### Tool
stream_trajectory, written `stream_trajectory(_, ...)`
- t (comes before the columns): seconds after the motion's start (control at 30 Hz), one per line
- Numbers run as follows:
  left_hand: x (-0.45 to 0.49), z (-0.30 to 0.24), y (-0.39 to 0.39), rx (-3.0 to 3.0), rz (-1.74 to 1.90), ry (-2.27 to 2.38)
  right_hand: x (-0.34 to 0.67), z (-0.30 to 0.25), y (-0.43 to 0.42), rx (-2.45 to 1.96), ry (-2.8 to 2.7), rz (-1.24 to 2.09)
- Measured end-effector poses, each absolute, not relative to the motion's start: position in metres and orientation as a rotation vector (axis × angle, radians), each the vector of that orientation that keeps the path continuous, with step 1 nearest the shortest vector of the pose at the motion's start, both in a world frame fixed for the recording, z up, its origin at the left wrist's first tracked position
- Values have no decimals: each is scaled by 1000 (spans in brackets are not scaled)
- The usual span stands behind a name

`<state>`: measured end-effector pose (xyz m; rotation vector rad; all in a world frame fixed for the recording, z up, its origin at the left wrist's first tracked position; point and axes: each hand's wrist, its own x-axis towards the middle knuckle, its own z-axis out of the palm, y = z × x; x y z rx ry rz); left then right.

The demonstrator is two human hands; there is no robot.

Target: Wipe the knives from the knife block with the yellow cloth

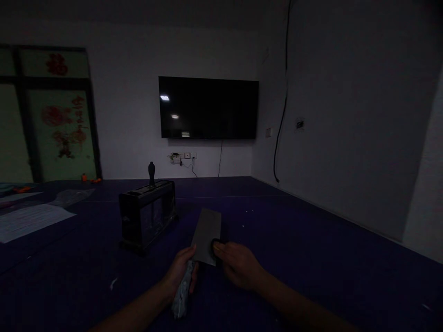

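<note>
A broad cleaver point(206, 233) with a rectangular grey blade stands up from my hands over the dark blue table point(311, 240). My right hand point(238, 265) is closed round its dark handle at the blade's lower right. Closed round a crumpled grey cloth point(182, 293), my left hand point(182, 272) touches the blade's lower left edge with its thumb. A dark knife block point(147, 214) stands just beyond on the left, with one black knife handle point(151, 173) sticking up from its top.
White sheets of paper point(27, 221) and a clear plastic bag point(71, 196) lie on the table's far left. A black wall screen point(208, 108) hangs ahead. The room is dim. Small white scraps dot the table near my arms.
</note>
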<state>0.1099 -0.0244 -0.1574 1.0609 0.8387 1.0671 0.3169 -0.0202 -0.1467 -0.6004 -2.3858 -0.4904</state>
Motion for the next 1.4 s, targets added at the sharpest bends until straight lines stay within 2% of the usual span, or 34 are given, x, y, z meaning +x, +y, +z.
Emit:
stream_trajectory(0.4,111,-160,-26,1148,992,804,322,-153,-5,-949,-2060,-368)
stream_trajectory(1.0,111,-159,-27,1137,1018,850,325,-155,-8,-869,-2195,-343)
stream_trajectory(1.4,111,-159,-27,1220,938,839,326,-158,-3,-1030,-1960,-339)
